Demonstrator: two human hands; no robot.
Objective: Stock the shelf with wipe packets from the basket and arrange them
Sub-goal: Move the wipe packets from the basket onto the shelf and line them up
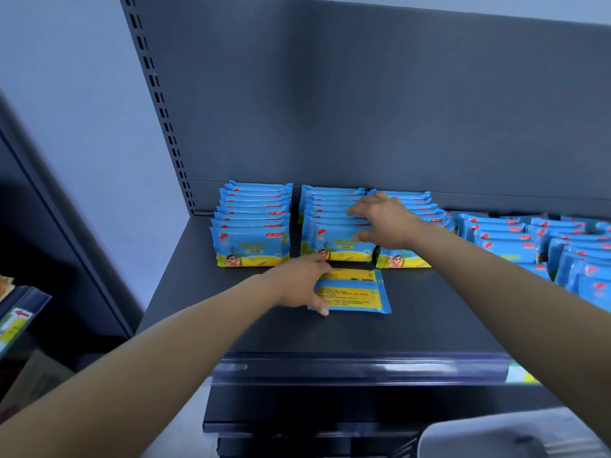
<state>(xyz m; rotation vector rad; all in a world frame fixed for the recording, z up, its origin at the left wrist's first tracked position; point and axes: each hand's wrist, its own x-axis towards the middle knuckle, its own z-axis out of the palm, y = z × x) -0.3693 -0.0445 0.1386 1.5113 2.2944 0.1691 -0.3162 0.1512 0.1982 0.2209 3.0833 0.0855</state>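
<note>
Curled fingers of the right hand (pixel 380 223) clamp the middle row (pixel 327 233) upright while the left hand (pixel 299 284) grips the flat packet (pixel 355 292) at six o'clock, seemingly next in.

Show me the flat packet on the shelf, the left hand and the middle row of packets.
flat packet (pixel 355 294): head view, its yellow label panel.
left hand (pixel 301 282): head view, its back.
middle row of packets (pixel 330 241): head view, front packet's face.

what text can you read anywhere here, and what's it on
No text is legible.
flat packet, back side up: yellow panel of print, too small to read.
standing packets: red logo and yellow band, wording blurred.
left shelf tag: a red arrow, words blurred.
shelf-edge strip: label at its right end blurred.
</note>
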